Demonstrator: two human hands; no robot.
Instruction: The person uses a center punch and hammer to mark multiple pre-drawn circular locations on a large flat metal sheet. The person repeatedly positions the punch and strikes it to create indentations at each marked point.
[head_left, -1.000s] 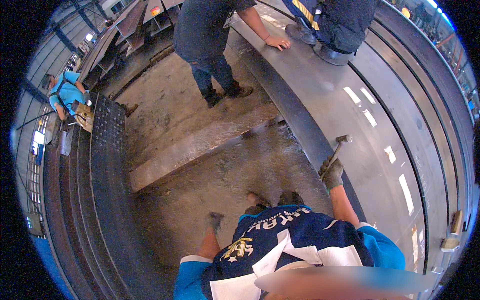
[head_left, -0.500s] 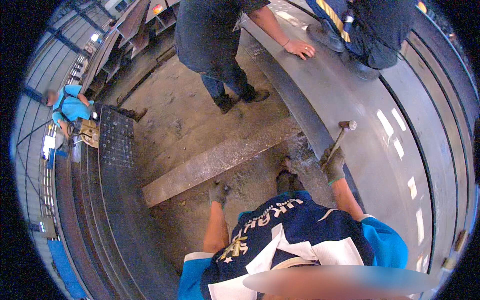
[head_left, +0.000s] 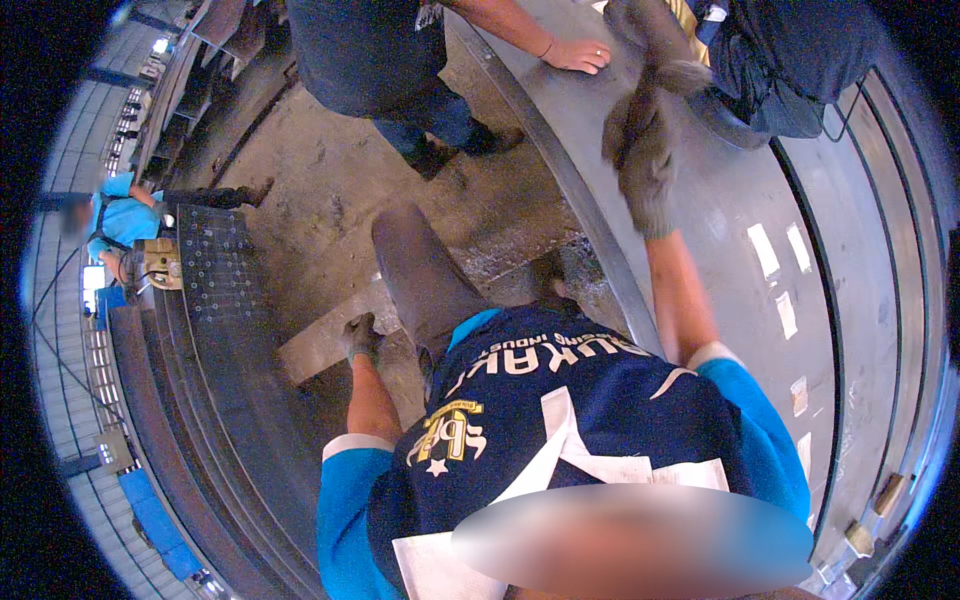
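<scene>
My right hand, in a grey-brown work glove, is raised over the wide grey steel surface on the right. Its fingers are closed around a hammer, whose head is smeared by motion; the glove hides most of the handle. My left hand, also gloved, hangs low over a flat metal bar that lies across the ground. Nothing shows in that hand, and its fingers are loosely apart. My left leg is stretched forward over the bar.
Ahead stands a person in dark clothes, a bare hand resting on the steel surface. Another person is on that surface at the upper right. Far left, a person in blue is near a plate with rows of holes. Long steel beams run down the left.
My right hand has swung forward and up with the hammer. My left hand has moved left and forward, and my left leg has come into view over the bar.
</scene>
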